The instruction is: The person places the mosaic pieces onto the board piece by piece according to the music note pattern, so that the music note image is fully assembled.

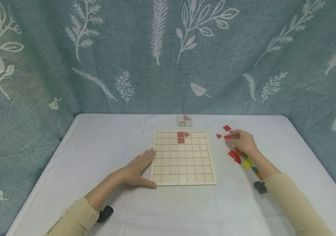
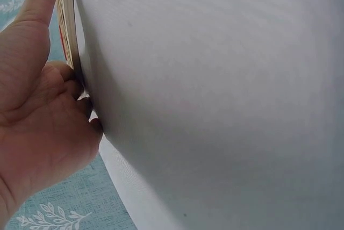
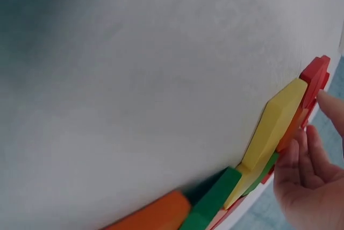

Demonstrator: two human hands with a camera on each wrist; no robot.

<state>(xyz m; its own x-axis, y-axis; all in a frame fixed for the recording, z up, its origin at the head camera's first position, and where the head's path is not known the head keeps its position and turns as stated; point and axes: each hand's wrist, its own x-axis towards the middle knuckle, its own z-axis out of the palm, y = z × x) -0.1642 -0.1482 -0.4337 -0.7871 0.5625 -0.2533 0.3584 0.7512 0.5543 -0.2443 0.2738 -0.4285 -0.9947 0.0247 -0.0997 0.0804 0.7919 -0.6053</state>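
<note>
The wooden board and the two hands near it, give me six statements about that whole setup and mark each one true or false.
1. The left hand touches the board. True.
2. The right hand rests on the board. False: it is at the loose red pieces, to the right of the board.
3. Three red pieces lie on the board. True.
4. The board is full of pieces. False: most of its squares are bare.
5. A small card lies beyond the board's far edge. True.
6. All the loose pieces are red. False: a yellow piece and a green piece are there too.
</note>
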